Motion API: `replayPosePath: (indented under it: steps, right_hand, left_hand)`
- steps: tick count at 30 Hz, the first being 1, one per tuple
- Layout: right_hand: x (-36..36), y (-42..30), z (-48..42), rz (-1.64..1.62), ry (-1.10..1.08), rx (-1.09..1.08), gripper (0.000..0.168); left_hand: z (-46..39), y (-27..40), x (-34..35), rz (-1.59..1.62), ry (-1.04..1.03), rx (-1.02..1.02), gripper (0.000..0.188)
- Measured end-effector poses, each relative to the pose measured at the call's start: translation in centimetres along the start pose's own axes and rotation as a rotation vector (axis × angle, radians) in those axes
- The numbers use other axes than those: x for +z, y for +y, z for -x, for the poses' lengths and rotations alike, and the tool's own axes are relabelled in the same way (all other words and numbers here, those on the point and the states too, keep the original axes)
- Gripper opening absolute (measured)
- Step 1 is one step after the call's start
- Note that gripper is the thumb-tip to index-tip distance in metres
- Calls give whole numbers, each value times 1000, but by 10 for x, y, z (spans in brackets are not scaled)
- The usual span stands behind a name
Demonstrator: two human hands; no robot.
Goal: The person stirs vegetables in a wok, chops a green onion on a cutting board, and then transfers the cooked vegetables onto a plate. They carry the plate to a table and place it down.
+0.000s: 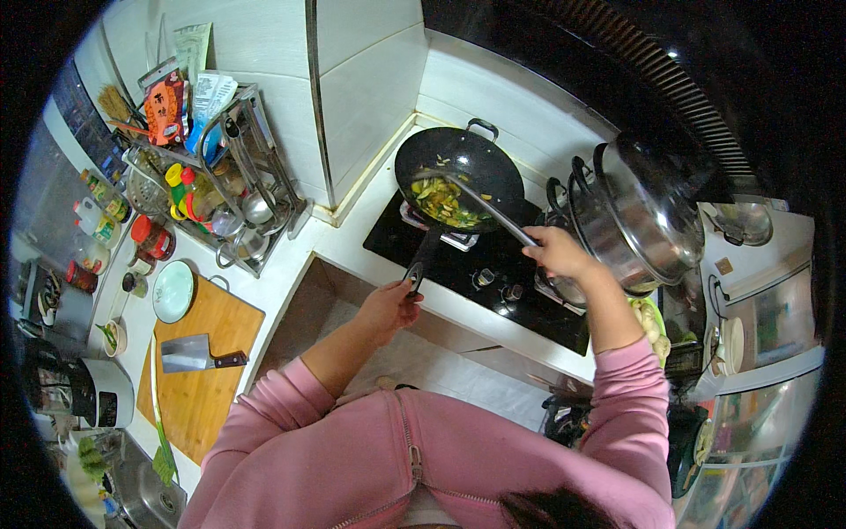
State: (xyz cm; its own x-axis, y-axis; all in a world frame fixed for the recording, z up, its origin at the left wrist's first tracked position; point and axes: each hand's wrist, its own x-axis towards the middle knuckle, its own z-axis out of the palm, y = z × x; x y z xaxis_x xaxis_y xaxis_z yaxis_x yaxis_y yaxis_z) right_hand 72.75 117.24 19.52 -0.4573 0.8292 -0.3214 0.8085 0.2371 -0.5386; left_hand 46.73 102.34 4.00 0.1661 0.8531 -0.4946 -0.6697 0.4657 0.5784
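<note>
A black wok sits tilted over the left burner of a black glass gas hob. My left hand grips the end of the wok's long handle. In my right hand is the handle of a long metal spatula, its head down in the wok. Sliced food with yellow and green pieces lies in the lower left of the wok. The tip of the spatula is partly hidden among the food.
A large lidded steel steamer pot stands right of the wok. On the left counter, a cleaver and a green onion lie on a wooden cutting board, near a pale plate, jars and a metal utensil rack. A sink is at lower left.
</note>
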Motion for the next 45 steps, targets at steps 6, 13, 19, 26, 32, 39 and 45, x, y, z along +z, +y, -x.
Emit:
replayPosePath:
  steps: [6,13,19,26,32,39,45]
  right_hand:
    - [-92,-23,63,501,6,-172,44]
    - [-82,-31,58,192,-157,159,33]
    - [-38,4,15,27,60,75,25]
    - [-2,27,27,-719,44,346,14]
    - [-2,11,51,-1399,-212,482,15]
    - [36,8,1,-831,220,257,10]
    - [36,7,-39,-746,159,204,15]
  left_hand:
    - [-3,0,3,4,15,-25,20]
    - [-1,0,2,-24,11,-6,19]
    - [8,3,3,-16,12,8,19]
    - [4,3,2,-30,1,5,19]
    - [0,-1,-2,7,22,10,20]
    - [8,7,2,-48,27,10,22]
    - [7,9,-1,-71,5,13,22]
